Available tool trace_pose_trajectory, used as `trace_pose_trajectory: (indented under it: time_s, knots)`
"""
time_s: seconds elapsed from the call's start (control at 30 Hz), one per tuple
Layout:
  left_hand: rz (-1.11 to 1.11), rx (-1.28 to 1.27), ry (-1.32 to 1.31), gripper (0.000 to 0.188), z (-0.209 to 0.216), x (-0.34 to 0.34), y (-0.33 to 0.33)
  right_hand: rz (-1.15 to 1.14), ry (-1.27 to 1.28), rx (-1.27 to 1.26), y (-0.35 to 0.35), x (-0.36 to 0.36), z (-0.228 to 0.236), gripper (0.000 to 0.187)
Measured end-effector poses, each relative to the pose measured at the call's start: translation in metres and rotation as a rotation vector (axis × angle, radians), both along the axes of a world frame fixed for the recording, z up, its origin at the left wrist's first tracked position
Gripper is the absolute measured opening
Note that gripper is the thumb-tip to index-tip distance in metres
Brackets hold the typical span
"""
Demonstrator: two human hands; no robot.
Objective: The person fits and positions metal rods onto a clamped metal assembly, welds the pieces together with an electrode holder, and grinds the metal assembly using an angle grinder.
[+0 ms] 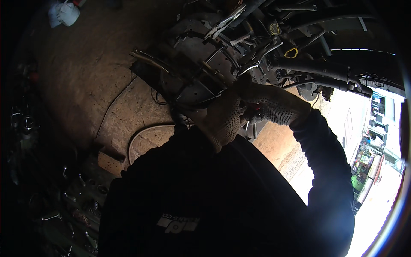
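My left hand (223, 115) and my right hand (280, 104) meet in the middle of the view, both in knitted work gloves with dotted palms. The fingers of each are curled in. A small red part (257, 106) shows between them, beside the right palm, but the rest of it is hidden by the gloves and shadow. Just beyond my hands lies a dark round metal plate (195, 51) with holes and bars across it. Locking pliers (257, 60) grip its right side close to my fingers; another pair of locking pliers (224, 22) sits farther back.
A long clamp-like tool (150, 59) juts out at the plate's left. Thick dark pipes (314, 68) run to the right. A hose (132, 139) curves over the brown floor (81, 64). Several metal tools (70, 197) lie at the lower left, and a white bundle (66, 15) at the far left.
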State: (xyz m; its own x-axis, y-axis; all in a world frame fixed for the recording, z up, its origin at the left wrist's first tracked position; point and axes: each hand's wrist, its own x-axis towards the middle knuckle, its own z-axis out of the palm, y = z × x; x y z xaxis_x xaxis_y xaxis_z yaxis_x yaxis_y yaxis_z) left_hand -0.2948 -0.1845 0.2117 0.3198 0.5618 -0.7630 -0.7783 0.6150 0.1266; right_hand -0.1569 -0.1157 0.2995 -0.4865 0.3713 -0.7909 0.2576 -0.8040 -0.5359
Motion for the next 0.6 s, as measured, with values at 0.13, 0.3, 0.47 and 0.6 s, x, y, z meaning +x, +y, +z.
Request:
trace_pose_trajectory:
  time_s: [0.13, 0.3, 0.47, 0.6]
  knots:
    - [-0.021, 0.057, 0.057, 0.034, 0.011, -0.007, 0.000, -0.013, 0.015, 0.011, -0.008, -0.003, -0.001, 0.035]
    - [-0.039, 0.026, -0.051, 0.039, 0.025, -0.019, 0.002, -0.021, 0.053, 0.022, -0.015, -0.008, -0.012, 0.031]
    - [-0.063, 0.288, -0.017, 0.037, 0.019, -0.025, -0.012, 0.118, 0.061, 0.273, -0.023, -0.008, -0.025, 0.027]
    - [-0.017, 0.421, 0.044, 0.038, 0.011, -0.022, -0.021, 0.147, 0.100, 0.397, -0.025, -0.011, -0.020, 0.028]
